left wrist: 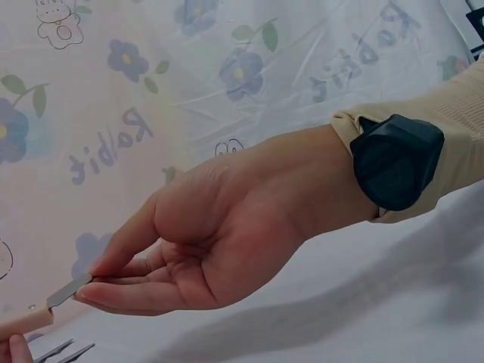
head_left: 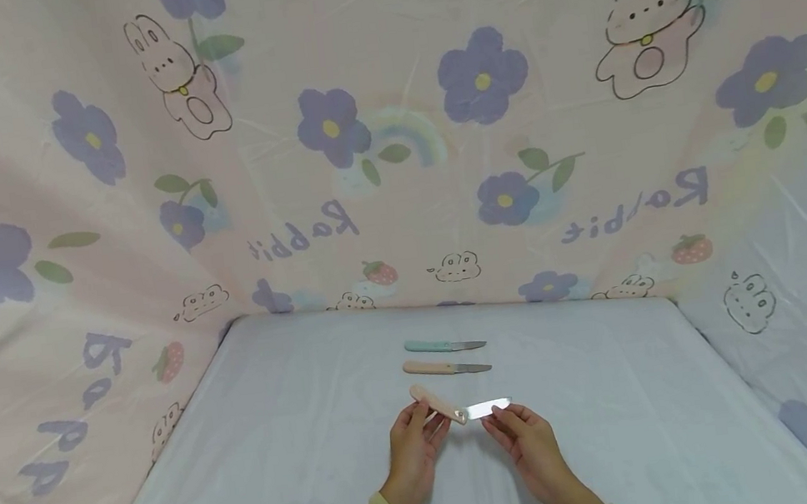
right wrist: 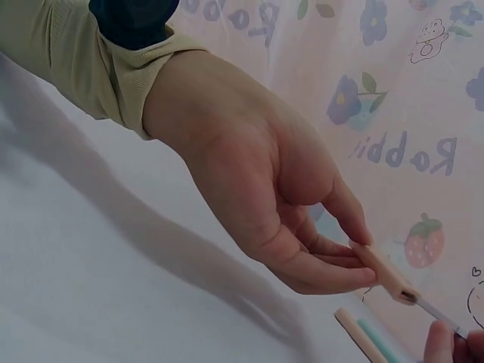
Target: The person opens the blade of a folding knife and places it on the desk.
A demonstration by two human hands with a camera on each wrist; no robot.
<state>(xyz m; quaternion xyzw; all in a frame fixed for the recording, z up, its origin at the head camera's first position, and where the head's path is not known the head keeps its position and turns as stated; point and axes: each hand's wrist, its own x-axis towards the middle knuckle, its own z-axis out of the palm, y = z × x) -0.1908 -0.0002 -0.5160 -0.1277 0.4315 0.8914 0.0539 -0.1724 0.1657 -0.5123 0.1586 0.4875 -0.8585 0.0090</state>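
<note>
A folding knife with a pale pink handle [head_left: 435, 403] is held up over the near part of the table, its blade swung out at an angle to the handle. My left hand [head_left: 411, 453] pinches that handle between thumb and fingers. At the other side, my right hand [head_left: 531, 442] grips the shiny blade [head_left: 485, 409] near its tip. The left wrist view shows the blade [left wrist: 69, 290] between thumb and fingers of the right hand [left wrist: 227, 234]. In the right wrist view the left hand [right wrist: 257, 189] holds the handle [right wrist: 384, 274].
Beyond the hands lie two more knives side by side, blades pointing right: one with a mint green handle [head_left: 427, 347], one with a peach handle [head_left: 429, 368]. A white cloth covers the table [head_left: 282, 435]. Curtains [head_left: 410, 184] with flowers and rabbits surround it.
</note>
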